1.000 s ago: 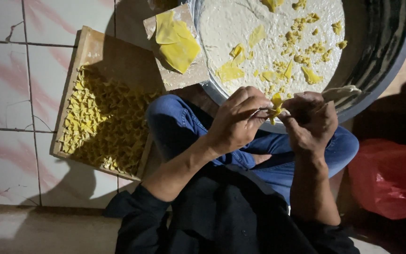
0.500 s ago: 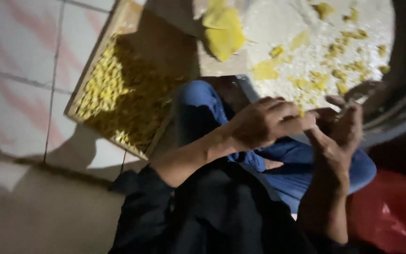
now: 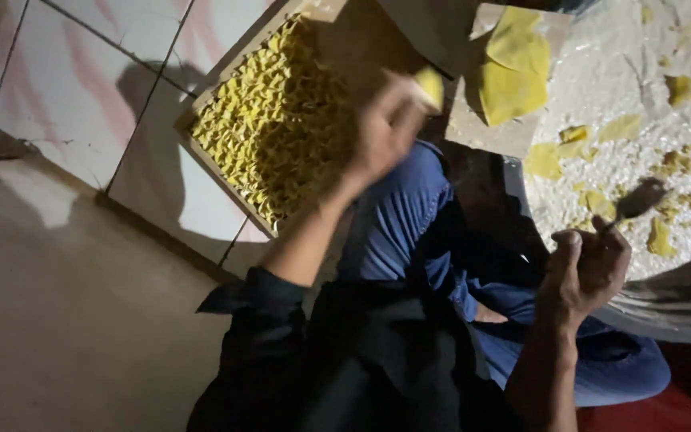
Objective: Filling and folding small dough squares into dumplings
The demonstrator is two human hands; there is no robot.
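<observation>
Hovering over the wooden tray (image 3: 201,132) of folded yellow dumplings at left, my left hand (image 3: 381,128) pinches one dumpling (image 3: 429,84); my right hand (image 3: 585,268) clamps a spoon (image 3: 633,202) at the floured pan (image 3: 681,308).

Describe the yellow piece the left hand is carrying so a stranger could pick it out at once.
Start at the shallow wooden tray on the tiled floor, packed with folded yellow dumplings. Above its near right edge hangs the left hand, blurred. At its fingers sits one small folded yellow piece. Unlike the packed rows in the tray and the flat yellow wrappers on the board beside it, it is held up alone.
</observation>
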